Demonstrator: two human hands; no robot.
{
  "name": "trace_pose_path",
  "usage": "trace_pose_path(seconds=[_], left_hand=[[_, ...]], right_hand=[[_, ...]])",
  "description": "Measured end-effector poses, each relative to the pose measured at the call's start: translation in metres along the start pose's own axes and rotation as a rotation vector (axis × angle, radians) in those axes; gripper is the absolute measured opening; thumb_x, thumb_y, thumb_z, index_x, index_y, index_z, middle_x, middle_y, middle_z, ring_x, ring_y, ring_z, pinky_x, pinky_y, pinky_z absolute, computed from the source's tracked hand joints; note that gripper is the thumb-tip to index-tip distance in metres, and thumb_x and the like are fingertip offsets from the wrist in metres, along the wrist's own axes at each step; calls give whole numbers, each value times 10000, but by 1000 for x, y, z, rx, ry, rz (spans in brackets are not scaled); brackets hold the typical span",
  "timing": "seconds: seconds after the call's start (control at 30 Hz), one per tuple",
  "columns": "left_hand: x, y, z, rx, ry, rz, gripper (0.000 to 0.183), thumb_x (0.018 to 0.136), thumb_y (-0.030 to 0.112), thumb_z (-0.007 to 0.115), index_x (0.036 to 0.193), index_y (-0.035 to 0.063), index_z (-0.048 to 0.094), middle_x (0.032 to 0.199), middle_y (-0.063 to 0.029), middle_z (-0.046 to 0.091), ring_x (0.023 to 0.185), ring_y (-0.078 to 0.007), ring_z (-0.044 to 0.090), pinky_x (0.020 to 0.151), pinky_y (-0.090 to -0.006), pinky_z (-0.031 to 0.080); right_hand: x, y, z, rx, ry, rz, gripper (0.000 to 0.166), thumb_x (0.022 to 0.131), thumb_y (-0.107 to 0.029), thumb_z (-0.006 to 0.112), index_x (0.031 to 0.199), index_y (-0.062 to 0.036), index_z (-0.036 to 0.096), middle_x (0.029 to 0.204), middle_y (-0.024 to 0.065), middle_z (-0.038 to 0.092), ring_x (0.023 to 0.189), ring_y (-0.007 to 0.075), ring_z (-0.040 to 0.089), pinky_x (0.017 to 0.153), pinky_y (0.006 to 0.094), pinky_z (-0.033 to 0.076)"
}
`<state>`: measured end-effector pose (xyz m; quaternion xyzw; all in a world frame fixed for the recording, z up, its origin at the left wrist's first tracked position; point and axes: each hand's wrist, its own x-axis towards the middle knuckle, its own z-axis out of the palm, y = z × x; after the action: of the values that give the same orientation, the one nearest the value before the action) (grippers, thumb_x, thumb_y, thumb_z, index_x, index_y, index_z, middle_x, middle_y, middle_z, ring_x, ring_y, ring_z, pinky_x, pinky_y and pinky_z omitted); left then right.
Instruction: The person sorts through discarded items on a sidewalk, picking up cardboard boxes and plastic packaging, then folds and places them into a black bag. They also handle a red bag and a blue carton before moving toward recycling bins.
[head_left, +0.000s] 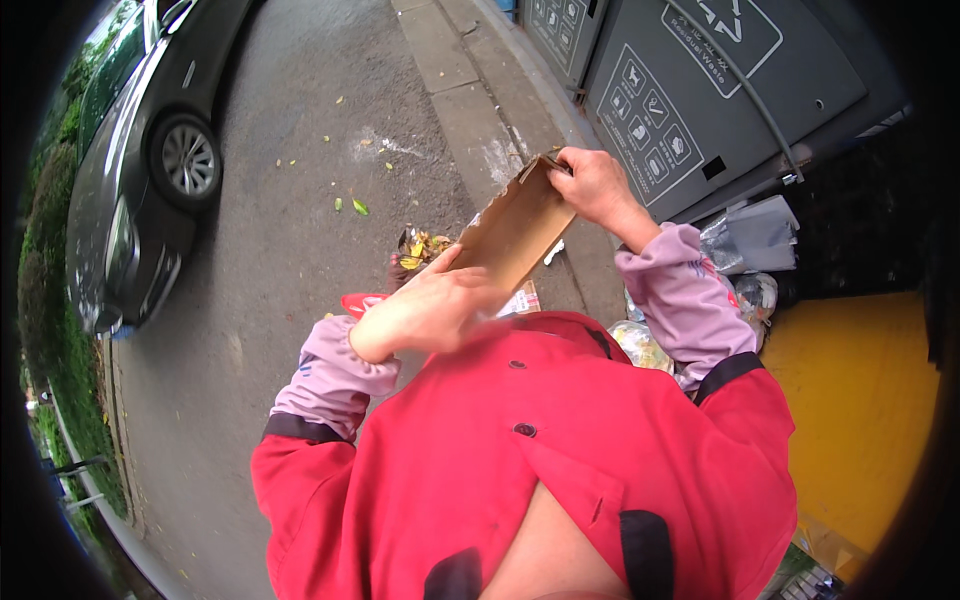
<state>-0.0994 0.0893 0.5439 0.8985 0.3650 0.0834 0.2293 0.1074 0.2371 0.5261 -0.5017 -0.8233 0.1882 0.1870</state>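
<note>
A piece of brown corrugated cardboard (519, 225) slants in front of my chest, its upper left edge torn and ragged. The far end is pinched in my right hand (598, 189), with the fingers curled over the rim. My left hand (435, 306) grips the near end, one finger laid along the torn edge; part of this hand is blurred. Below the cardboard, a smaller box with a printed label (523, 300) shows partly. A clump of dry leaves (420, 247) and a red plastic item (361, 304) appear beyond my left hand.
Grey waste bins (652, 105) with white pictograms and a metal bar stand at the upper right. Filled plastic bags (641, 345) and silvery packaging (750, 236) lie beside a yellow surface (855, 405). A dark car (142, 172) is on the asphalt at left; a kerb (450, 56) runs alongside the bins.
</note>
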Motion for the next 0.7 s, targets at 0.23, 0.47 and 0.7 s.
trace_pose_path(seconds=[0.23,0.47,0.7], left_hand=[[62,-10,25,-19,303,-507,498,710,307,629,1032,-39,470,1017,-197,546,948,-340,521,778,-409,416],[47,-22,30,-1082,438,-441,326,796,81,563,1103,-10,500,965,-43,585,838,-96,534,741,-262,444],[37,-7,17,-1214,455,-362,306,796,73,533,1089,-9,496,969,-45,573,895,-104,514,782,-265,426]], right_hand=[[-11,-48,27,50,-13,-5,227,720,-250,536,770,-37,595,760,203,589,763,382,565,686,447,448],[-35,-29,-4,755,0,61,286,877,-297,465,964,-26,494,752,105,570,712,148,551,620,284,435],[-75,-42,-4,74,128,-386,139,830,-153,522,777,-37,467,622,132,532,571,303,551,485,359,427]])
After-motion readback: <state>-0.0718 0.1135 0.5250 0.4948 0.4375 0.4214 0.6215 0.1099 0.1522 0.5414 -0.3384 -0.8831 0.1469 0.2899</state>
